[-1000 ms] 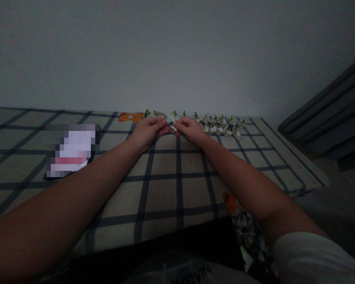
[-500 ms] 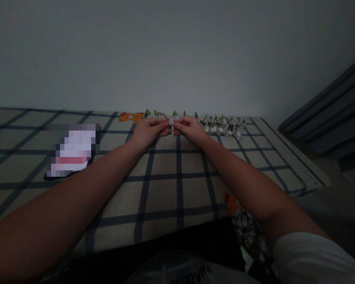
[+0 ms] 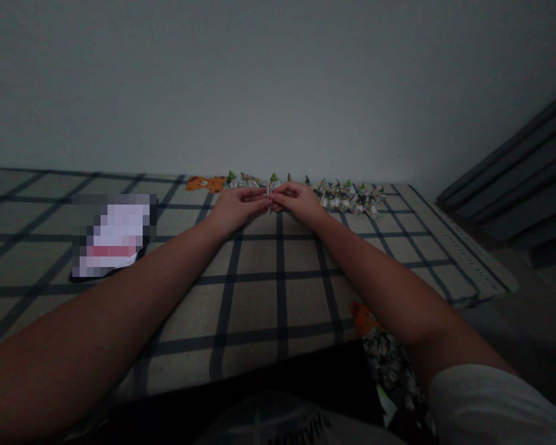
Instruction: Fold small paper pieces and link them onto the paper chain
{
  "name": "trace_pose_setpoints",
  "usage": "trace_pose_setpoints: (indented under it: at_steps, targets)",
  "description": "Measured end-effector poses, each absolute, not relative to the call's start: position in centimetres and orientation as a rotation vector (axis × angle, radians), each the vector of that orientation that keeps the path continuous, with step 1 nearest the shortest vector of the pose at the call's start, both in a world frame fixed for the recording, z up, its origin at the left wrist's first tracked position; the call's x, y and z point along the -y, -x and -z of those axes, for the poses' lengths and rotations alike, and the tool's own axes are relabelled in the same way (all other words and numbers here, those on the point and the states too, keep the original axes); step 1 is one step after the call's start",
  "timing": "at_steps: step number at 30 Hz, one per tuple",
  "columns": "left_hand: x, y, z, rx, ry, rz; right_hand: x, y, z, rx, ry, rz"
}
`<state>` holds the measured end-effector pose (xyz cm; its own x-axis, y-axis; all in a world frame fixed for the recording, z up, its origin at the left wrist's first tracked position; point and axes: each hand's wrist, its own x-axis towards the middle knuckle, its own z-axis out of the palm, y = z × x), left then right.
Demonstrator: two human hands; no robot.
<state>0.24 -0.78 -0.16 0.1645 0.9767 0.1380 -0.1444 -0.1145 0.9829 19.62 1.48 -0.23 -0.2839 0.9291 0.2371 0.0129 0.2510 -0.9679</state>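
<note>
Both my arms reach far forward over a checked mat (image 3: 259,290). My left hand (image 3: 235,207) and my right hand (image 3: 297,201) meet fingertip to fingertip and pinch one small folded paper piece (image 3: 269,186) with a printed pattern between them. Most of that piece is hidden by my fingers. Just behind my hands, along the wall, lies a row of folded paper pieces (image 3: 347,196) of the same kind, stretching to the right.
A flat rectangular object (image 3: 113,235) lies on the mat at the left. A pile of printed paper (image 3: 391,364) sits near my right elbow. Orange bear prints mark the mat. Dark slats (image 3: 514,179) lean at the right; the room is dim.
My fingers have closed in on the folded piece, which now shows less and stands narrower between my fingertips. My arms have stayed in place.
</note>
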Motion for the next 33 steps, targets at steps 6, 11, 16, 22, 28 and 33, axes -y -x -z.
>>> trace_pose_setpoints:
  at_steps: [6,11,16,22,28,33]
  targets:
    - [0.5,-0.5,0.1,-0.893,-1.184,-1.256,-1.9,-19.7,0.8,1.568,0.845,-1.178]
    - [0.5,-0.8,-0.3,-0.93,-1.079,-1.302,-2.2,-19.8,1.0,1.596,0.814,-1.184]
    - [0.8,-0.7,-0.9,-0.886,-0.983,-1.302,-2.1,-19.7,0.9,1.647,0.886,-1.141]
    - [0.7,-0.5,-0.7,-0.852,-1.034,-1.281,-1.8,-19.8,0.4,1.685,0.895,-1.047]
    - [0.1,-0.3,0.5,-0.831,-1.196,-1.277,-1.5,-19.8,0.1,1.661,0.919,-1.067]
    - [-0.2,0.0,0.6,-0.918,-1.327,-1.294,-1.6,-19.6,0.4,1.604,0.936,-1.15]
